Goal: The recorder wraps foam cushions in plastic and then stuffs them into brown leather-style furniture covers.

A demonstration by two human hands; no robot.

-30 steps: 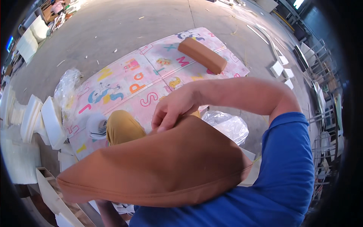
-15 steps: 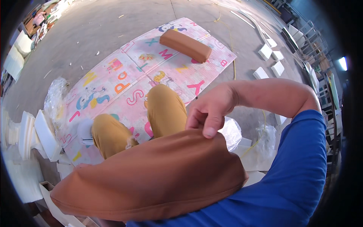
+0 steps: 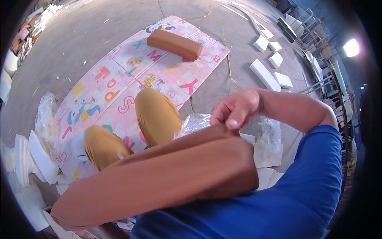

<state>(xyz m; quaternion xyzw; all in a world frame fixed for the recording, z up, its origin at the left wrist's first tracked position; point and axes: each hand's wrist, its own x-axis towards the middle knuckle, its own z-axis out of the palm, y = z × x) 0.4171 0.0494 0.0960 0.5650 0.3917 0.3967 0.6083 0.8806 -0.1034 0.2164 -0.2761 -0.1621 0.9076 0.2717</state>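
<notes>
A long brown cushion cover [image 3: 159,175] lies slanted across my lap and front. Its right end looks boxy and filled out, with a fold along the upper side. My right hand [image 3: 237,109] pinches the cover's upper right corner between thumb and fingers. My left hand is hidden behind the cover's left part; only a bit of forearm shows under its lower edge. Beyond my knees, a finished-looking brown cushion [image 3: 174,44] rests on a pink patterned play mat [image 3: 131,67].
White foam blocks [image 3: 264,75] lie on the floor to the right, and more foam pieces [image 3: 41,155] stand at my left. Clear plastic film [image 3: 45,113] sits by the mat. A yellow cord [image 3: 229,67] runs along the floor. Metal racks [image 3: 318,32] stand far right.
My right hand has moved slightly right with the cover's corner. The cover's right end has turned from a loose, wrinkled shape to a straighter, boxier one. The view has shifted slightly right.
</notes>
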